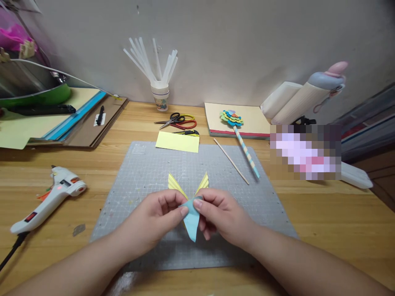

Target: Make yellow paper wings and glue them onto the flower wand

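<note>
Pinched narrow, each grip is closed on one thing: the left hand (154,216) and the right hand (220,216) hold the top of a folded blue paper (191,225) between thumb and fingers, its point hanging below the grip; two fans of yellow pleated paper (175,183) stick out just beyond the grip, spreading to either side. Beneath the grip lies a grey cutting mat (138,172) on the wooden counter (324,213); farther beyond are a yellow slip (177,142) and scissors (176,120); well off on the left hand's side lies a white glue gun (51,197); out on the right hand's side, a thin wooden stick (231,160).
</note>
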{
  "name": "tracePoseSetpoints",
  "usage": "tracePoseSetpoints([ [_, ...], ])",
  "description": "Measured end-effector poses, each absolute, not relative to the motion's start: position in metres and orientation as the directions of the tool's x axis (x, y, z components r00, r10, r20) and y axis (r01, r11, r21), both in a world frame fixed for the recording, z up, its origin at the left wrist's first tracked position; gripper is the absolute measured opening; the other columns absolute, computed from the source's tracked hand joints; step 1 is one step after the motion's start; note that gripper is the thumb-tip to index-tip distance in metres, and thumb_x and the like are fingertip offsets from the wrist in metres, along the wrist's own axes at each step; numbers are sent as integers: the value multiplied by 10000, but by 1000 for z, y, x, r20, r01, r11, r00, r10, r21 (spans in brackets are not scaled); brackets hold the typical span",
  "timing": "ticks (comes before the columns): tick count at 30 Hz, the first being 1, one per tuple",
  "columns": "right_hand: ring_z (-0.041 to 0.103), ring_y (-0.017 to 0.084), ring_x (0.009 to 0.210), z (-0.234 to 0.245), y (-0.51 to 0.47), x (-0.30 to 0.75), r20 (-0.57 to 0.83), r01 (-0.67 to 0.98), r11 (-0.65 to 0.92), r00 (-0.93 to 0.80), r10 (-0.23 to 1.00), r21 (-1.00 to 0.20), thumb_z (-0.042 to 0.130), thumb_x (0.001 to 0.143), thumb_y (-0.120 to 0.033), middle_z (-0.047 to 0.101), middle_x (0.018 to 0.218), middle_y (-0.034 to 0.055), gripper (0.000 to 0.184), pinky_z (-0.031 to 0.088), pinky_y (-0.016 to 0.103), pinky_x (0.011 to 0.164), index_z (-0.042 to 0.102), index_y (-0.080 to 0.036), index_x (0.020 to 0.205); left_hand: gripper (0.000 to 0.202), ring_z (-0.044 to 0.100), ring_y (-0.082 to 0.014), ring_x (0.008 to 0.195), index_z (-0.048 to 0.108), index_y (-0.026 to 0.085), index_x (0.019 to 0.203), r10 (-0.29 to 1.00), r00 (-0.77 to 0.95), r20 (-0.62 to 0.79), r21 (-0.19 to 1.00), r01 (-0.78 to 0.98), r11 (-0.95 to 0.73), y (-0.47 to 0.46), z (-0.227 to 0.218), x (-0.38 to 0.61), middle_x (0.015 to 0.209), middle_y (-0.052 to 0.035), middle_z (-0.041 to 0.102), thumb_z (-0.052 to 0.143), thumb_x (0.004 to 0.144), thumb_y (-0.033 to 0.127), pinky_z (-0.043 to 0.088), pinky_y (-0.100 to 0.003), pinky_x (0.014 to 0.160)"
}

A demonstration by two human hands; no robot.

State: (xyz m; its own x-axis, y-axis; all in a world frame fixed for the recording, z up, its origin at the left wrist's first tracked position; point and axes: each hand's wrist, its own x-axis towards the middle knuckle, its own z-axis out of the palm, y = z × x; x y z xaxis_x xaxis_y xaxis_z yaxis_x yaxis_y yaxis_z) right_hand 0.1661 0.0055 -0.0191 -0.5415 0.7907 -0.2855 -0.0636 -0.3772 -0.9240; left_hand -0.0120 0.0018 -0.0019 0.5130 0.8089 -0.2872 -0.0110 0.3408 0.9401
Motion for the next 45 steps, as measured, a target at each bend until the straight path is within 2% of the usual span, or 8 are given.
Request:
tracePoseSetpoints([
  [5,491,60,348,-17,10,165,-335,-94,-454,-547,768,-886,540,810,-469,554,495,-42,326,282,147,321,509,-160,712,119,552,-101,742,542,220,911,946,322,-26,971,234,-54,-2,-6,-19,810,25,577,602,811,241,456,-225,682],
  [14,457,37,348,-11,8,166,-320,-33,-384,-491,810,-923,581,794,-447,548,505,-40,346,281,155,344,517,-148,631,142,542,-102,784,607,228,865,849,404,340,711,480,-513,2,-1,-21,849,5,552,555,823,102,441,-210,679],
  [20,436,38,367,-13,5,165,-307,-9,-364,-519,798,-931,598,786,-438,524,510,-46,336,327,167,369,524,-152,624,135,508,-132,872,533,203,844,825,482,296,630,551,-548,0,-2,-22,920,-19,518,460,862,90,416,-247,759],
  [25,436,40,326,-10,8,167,-359,16,-393,-438,824,-920,590,783,-448,520,458,-49,376,290,155,336,472,-161,571,142,479,-142,813,460,196,786,868,438,235,695,549,-465,2,-1,-22,865,-23,484,394,894,131,407,-258,714],
  [29,435,39,304,-10,12,169,-387,-22,-425,-373,843,-905,587,782,-445,533,444,-47,380,275,147,319,465,-161,561,130,486,-139,799,516,209,788,877,360,319,710,523,-472,2,2,-23,841,-9,495,457,872,130,402,-253,707],
  [34,451,38,314,-11,11,167,-344,-13,-370,-336,877,-929,594,789,-422,549,453,-44,367,295,144,327,479,-155,566,134,525,-136,806,583,222,809,840,430,331,696,490,-525,-3,4,-20,849,-9,538,505,841,118,428,-247,708],
  [40,555,73,364,-13,7,164,-377,-290,-578,-526,762,-763,616,790,-391,613,512,-5,322,368,134,326,546,-123,626,122,542,-129,815,605,218,812,844,441,306,689,509,-516,-1,0,-20,851,-11,550,524,838,131,443,-243,721],
  [45,612,99,435,-13,9,164,-390,-300,-665,-621,680,-683,687,743,-337,643,571,26,269,434,136,351,618,-83,685,111,548,-131,807,625,226,807,857,389,338,663,548,-510,1,-1,-22,850,-8,559,553,824,143,449,-244,708],
])
